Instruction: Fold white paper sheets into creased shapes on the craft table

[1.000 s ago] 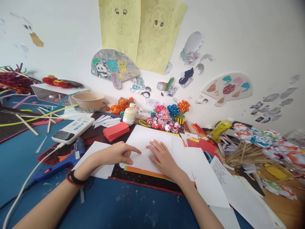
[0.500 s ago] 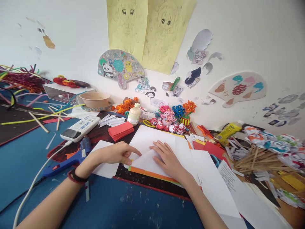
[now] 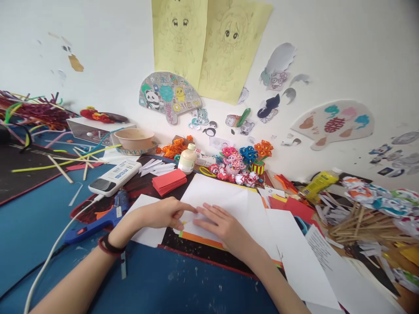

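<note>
My single view looks out from the person's head, fairly near the bare left hand (image 3: pixel 161 213) and bare right hand (image 3: pixel 229 229), facing forward and down across the blue tabletop (image 3: pixel 157 279) to the white wall (image 3: pixel 111 48).

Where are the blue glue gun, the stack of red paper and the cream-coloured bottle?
Blue glue gun (image 3: pixel 93 228): head view, on its body.
Stack of red paper (image 3: pixel 169 180): head view, top sheet.
Cream-coloured bottle (image 3: pixel 187 161): head view, mid-body.

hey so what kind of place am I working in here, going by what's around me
Probably a home or classroom craft table: there's a blue glue gun, a stack of red paper and a bundle of wooden sticks.
</note>
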Demonstrator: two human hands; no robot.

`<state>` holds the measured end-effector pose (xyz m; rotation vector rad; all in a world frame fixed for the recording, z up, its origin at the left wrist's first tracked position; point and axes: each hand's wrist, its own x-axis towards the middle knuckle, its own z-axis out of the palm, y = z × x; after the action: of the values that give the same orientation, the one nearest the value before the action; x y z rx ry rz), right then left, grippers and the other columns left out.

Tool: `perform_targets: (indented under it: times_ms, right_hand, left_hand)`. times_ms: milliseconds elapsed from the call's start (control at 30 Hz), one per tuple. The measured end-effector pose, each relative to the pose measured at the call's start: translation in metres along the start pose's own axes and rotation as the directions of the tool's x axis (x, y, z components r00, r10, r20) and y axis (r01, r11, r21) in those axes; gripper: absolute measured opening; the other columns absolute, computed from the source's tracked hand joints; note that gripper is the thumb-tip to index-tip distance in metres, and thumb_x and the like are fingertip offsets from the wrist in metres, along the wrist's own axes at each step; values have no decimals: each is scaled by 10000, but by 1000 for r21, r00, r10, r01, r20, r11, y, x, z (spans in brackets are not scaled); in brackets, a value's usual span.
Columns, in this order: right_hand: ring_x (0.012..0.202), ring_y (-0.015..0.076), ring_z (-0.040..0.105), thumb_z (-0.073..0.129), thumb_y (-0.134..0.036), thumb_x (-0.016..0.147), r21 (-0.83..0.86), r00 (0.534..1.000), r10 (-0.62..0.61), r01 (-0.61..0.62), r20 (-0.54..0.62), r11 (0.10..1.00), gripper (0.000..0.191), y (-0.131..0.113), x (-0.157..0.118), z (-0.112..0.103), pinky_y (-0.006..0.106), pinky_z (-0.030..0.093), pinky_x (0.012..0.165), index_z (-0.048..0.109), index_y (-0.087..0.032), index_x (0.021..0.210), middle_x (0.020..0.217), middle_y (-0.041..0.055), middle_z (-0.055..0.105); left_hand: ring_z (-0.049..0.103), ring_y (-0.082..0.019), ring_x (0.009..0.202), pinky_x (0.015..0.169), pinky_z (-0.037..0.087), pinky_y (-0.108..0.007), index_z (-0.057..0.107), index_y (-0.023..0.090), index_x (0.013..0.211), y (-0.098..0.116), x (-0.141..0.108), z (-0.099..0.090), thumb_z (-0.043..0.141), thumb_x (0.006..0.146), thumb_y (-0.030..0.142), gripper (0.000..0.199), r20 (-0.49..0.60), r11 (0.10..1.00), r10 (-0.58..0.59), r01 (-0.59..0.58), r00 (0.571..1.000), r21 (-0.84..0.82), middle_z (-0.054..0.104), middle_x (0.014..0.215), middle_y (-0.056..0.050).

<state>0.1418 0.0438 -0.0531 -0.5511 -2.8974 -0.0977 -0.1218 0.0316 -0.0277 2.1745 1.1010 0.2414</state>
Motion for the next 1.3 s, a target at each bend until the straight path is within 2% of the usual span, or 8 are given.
perform_targets:
  times_ms: [67, 133, 267, 433, 800, 933, 1133, 1300]
  right_hand:
    - [1396, 172, 195, 345, 82, 786, 20, 999, -32, 31, 14, 999, 691, -4, 2, 2, 396, 271, 1123, 391, -257, 1386, 1516, 8, 251]
    - [1389, 169, 219, 338, 83, 771, 45, 1000, 1, -1, 5, 999, 698, -8, 4, 2, 410, 272, 1123, 405, -259, 1375, 1507, -7, 274]
    - [1374, 166, 261, 341, 3, 852, 94, 996, 87, -83, -36, 992, 543, -16, 8, 1, 413, 250, 1135, 470, -233, 1323, 1491, 3, 311]
    - [1341, 197, 326, 367, -150, 945, 91, 996, 78, -75, -34, 993, 432, -20, 12, 1, 460, 274, 1107, 457, -304, 1338, 1495, 38, 302]
    - [1354, 183, 298, 366, -193, 961, 157, 997, 74, -73, 3, 985, 419, -16, 12, 0, 459, 247, 1109, 441, -340, 1347, 1521, 14, 234]
    - [1358, 175, 290, 379, -194, 956, 177, 996, 89, -91, 14, 980, 429, -15, 12, 2, 456, 241, 1114, 428, -353, 1351, 1519, -5, 238]
    - [1354, 183, 302, 342, -236, 978, 190, 994, 105, -106, 14, 976, 403, -17, 11, 3, 455, 254, 1111, 427, -354, 1353, 1493, -20, 305]
    - [1346, 195, 319, 353, -232, 973, 179, 995, 100, -99, 8, 979, 408, -17, 10, 3, 458, 271, 1104, 425, -350, 1357, 1489, -14, 315]
  left_hand:
    - [417, -83, 552, 510, 314, -173, 540, 272, 1248, 0, 0, 0, 637, 779, 269, 478, -6, 1000, 3, -3, 1000, 7, 432, 641, 71]
    - [410, -81, 544, 506, 309, -173, 547, 270, 1234, 1, 0, 1, 643, 769, 262, 474, -10, 1000, 8, -8, 1000, 22, 429, 629, 76]
    - [409, -84, 540, 499, 301, -178, 526, 254, 1235, -1, 0, 3, 636, 765, 261, 483, -25, 999, 22, -21, 999, 29, 427, 626, 77]
    - [416, -90, 550, 490, 302, -174, 448, 251, 1269, -4, 0, 4, 607, 773, 244, 521, -18, 1000, 6, -6, 1000, 7, 420, 640, 80]
    - [386, -86, 546, 492, 299, -180, 474, 254, 1242, -3, -2, 2, 595, 758, 200, 501, -5, 1000, 2, -2, 1000, -19, 392, 642, 80]
    - [413, -90, 571, 512, 311, -187, 495, 241, 1235, -4, -3, 0, 572, 764, 177, 481, -10, 1000, -1, 1, 1000, -13, 435, 668, 70]
    - [429, -97, 582, 541, 334, -196, 517, 228, 1240, -2, -6, -3, 528, 823, 236, 417, -3, 999, 2, -2, 1000, -39, 464, 682, 50]
    - [434, -99, 576, 521, 329, -189, 526, 222, 1234, -2, -5, -3, 553, 818, 319, 427, -4, 999, -8, 8, 1000, -48, 475, 688, 45]
